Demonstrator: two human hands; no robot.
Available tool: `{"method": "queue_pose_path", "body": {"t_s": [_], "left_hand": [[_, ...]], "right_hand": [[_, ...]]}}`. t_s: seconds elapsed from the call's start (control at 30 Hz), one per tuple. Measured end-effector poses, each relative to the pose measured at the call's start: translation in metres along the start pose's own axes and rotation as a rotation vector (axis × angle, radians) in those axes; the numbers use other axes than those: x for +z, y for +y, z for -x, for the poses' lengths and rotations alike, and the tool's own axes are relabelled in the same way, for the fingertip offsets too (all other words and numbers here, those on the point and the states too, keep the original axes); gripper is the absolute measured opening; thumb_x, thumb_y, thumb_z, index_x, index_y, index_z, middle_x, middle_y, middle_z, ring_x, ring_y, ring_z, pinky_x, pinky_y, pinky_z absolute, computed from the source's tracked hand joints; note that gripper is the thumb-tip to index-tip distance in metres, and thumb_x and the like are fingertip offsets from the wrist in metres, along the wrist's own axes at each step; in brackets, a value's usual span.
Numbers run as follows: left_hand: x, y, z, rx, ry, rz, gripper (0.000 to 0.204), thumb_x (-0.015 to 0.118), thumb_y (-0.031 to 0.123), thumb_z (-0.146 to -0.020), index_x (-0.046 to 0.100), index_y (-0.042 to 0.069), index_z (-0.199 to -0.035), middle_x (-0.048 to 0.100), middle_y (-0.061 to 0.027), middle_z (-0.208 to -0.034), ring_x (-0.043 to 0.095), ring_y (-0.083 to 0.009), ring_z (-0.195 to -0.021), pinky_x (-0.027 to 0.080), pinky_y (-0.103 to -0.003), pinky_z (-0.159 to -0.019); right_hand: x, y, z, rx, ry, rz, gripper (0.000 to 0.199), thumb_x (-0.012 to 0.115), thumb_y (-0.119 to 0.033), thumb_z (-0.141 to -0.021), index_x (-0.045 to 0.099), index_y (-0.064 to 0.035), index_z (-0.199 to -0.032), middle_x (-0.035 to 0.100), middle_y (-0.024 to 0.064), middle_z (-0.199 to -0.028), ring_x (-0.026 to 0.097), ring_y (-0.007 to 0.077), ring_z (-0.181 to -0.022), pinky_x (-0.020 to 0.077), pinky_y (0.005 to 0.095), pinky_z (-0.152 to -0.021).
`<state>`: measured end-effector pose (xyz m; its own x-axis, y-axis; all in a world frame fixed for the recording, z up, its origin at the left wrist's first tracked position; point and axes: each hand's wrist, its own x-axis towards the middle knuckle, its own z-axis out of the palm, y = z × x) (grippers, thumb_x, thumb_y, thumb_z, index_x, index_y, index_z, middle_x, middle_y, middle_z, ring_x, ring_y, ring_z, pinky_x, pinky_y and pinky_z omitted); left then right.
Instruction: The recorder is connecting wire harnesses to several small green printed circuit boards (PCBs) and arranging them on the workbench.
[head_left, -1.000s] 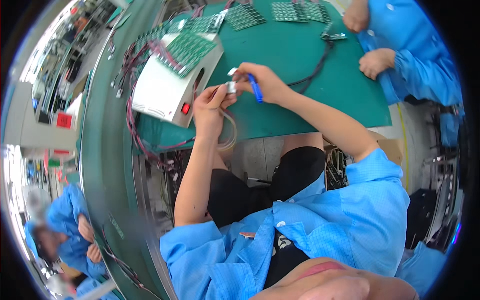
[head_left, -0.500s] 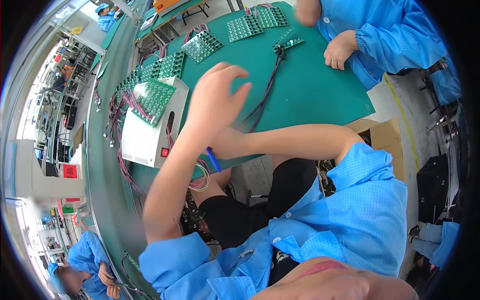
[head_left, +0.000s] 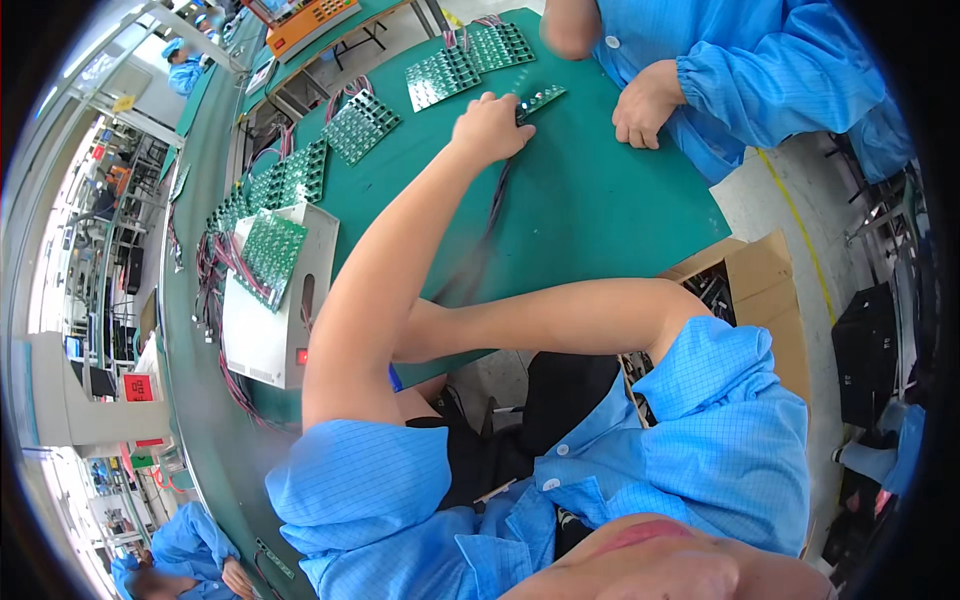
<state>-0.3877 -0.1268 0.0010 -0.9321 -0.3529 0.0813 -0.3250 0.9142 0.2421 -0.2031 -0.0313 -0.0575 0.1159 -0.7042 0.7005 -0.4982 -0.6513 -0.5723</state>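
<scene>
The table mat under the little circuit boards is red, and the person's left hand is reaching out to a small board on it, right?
Not quite: the head view shows the mat is green, not red. The left hand does reach out to a small circuit board lying on it.

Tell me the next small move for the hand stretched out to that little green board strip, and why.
Probably draw the left hand back toward the body, bringing the small green board strip along. Its fingers are closed at the strip's near end on the green mat, and the dark cable trails from there back to the person. The right hand is hidden behind the left arm.
</scene>
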Motion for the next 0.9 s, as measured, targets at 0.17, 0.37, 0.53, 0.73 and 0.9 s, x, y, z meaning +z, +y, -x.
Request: {"method": "queue_pose_path", "body": {"t_s": [0.17,0.37,0.53,0.73,0.9], "left_hand": [[-0.012,-0.004,0.016,-0.036,0.106,-0.225,0.050,0.072,0.043,-0.080,0.067,0.002,-0.108,0.056,-0.0165,-0.120,0.053,-0.0328,-0.115,0.049,-0.045,-0.091],[0.002,-0.018,0.014,0.205,0.173,-0.282,0.034,0.071,0.034,-0.081,0.070,0.002,-0.094,0.058,-0.0136,-0.111,0.051,-0.0329,-0.113,0.046,-0.044,-0.091],[0.006,-0.011,0.017,0.129,0.196,-0.293,0.031,0.070,0.031,-0.081,0.071,0.005,-0.096,0.058,-0.0127,-0.111,0.051,-0.0324,-0.113,0.045,-0.044,-0.090],[0.008,-0.016,0.017,0.083,0.259,-0.243,0.028,0.070,0.032,-0.080,0.072,0.010,-0.098,0.061,-0.0092,-0.107,0.051,-0.0316,-0.113,0.042,-0.045,-0.090],[0.005,-0.012,0.016,0.078,0.175,-0.291,0.038,0.072,0.032,-0.080,0.068,0.009,-0.110,0.063,-0.0076,-0.104,0.052,-0.0308,-0.113,0.040,-0.046,-0.092]], "right_hand": [[0.006,0.007,0.003,0.094,-0.165,0.004,0.022,0.060,-0.008,-0.078,0.066,-0.0002,-0.098,0.068,0.0201,-0.101,0.064,0.0391,-0.097,0.0518,0.0458,-0.079],[0.009,0.006,0.003,0.045,-0.174,0.028,0.020,0.059,-0.007,-0.079,0.067,-0.0007,-0.096,0.068,0.0200,-0.100,0.064,0.0378,-0.097,0.0515,0.0455,-0.080],[0.006,0.006,0.003,-0.045,-0.120,0.089,0.019,0.057,-0.006,-0.081,0.068,-0.0007,-0.095,0.068,0.0189,-0.101,0.063,0.0365,-0.098,0.0506,0.0449,-0.083],[0.003,-0.001,-0.002,0.028,-0.169,0.089,0.018,0.056,-0.007,-0.083,0.069,-0.0022,-0.095,0.069,0.0168,-0.102,0.063,0.0354,-0.099,0.0498,0.0440,-0.085],[-0.001,-0.002,-0.003,0.105,-0.240,0.047,0.019,0.055,-0.008,-0.086,0.069,-0.0030,-0.097,0.068,0.0165,-0.105,0.063,0.0344,-0.099,0.0492,0.0429,-0.086]]}}
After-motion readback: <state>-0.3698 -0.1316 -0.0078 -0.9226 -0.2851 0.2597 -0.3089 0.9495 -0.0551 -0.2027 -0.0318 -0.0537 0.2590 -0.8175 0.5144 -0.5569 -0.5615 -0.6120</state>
